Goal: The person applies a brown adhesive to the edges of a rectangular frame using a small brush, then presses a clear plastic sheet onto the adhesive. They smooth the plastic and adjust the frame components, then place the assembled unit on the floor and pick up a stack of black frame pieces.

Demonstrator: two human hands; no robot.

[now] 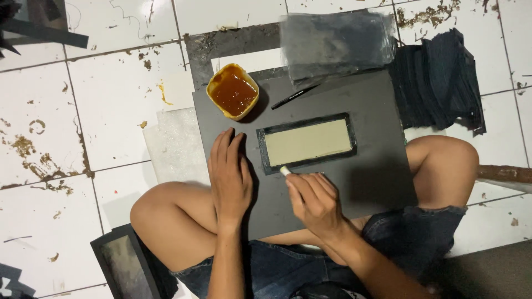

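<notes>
While pressing, right hand (317, 200) on panel (306, 142)

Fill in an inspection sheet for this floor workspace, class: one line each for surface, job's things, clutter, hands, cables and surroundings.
Surface: dark grey board resting across the person's legs, over a white tiled floor with brown stains.
Job's things: beige rectangular panel with dark border lying flat on the board; small white stick at its lower left edge.
Clutter: yellow bowl of amber liquid; black pen; clear plastic sleeves; stack of dark fabric pieces.
Hands: left hand flat on the board; right hand pinching the stick.
Cables: nothing seen.
Surroundings: dark framed panel on the floor, lower left.
</notes>
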